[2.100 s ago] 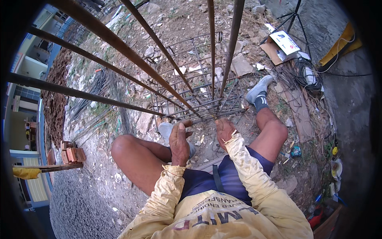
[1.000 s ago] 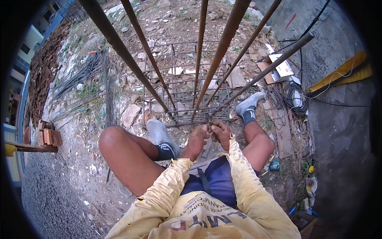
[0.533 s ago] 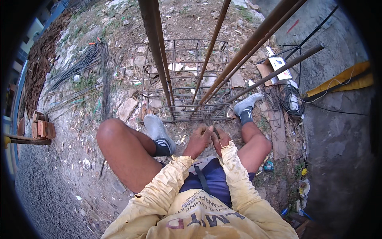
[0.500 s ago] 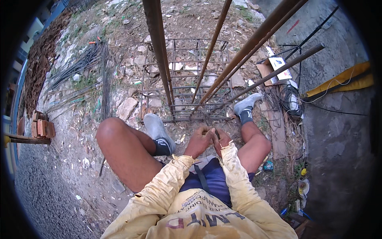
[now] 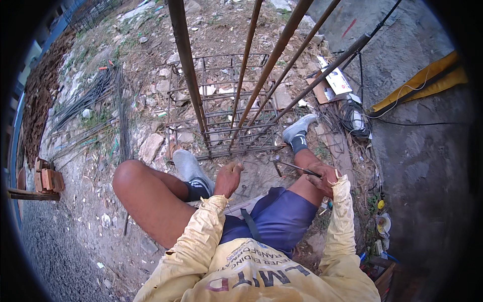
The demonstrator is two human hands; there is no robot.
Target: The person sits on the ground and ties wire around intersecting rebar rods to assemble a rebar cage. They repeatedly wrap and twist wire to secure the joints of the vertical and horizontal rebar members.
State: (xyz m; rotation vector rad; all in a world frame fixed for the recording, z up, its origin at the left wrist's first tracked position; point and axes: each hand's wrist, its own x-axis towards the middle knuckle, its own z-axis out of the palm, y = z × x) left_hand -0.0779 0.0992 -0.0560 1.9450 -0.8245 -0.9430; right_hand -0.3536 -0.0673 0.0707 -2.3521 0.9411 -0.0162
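Note:
My right hand (image 5: 324, 178) is out by my right knee, closed round the dark handle of a tying hook (image 5: 292, 165). The hook's thin metal shaft points left and ends in a bend. Over the ground between my legs, my left hand (image 5: 229, 178) is closed, thumb against fingers; whatever it pinches is too small to make out. Just beyond both hands lies a rebar cage (image 5: 201, 156) of crossed rods and square ties. Several long rusty bars (image 5: 187, 65) rise from its near end toward the top of the view.
Loose cut rods (image 5: 90, 100) lie at the left, with stacked bricks (image 5: 49, 180) nearer me. Right of the cage are a torn cardboard box (image 5: 322, 90), coiled black cable (image 5: 354, 118) and a yellow cloth (image 5: 422, 85). Rubble covers the ground.
My hands were together at the cage's near end and are now apart. The right one has moved right with the tying hook showing; the left has drawn slightly left.

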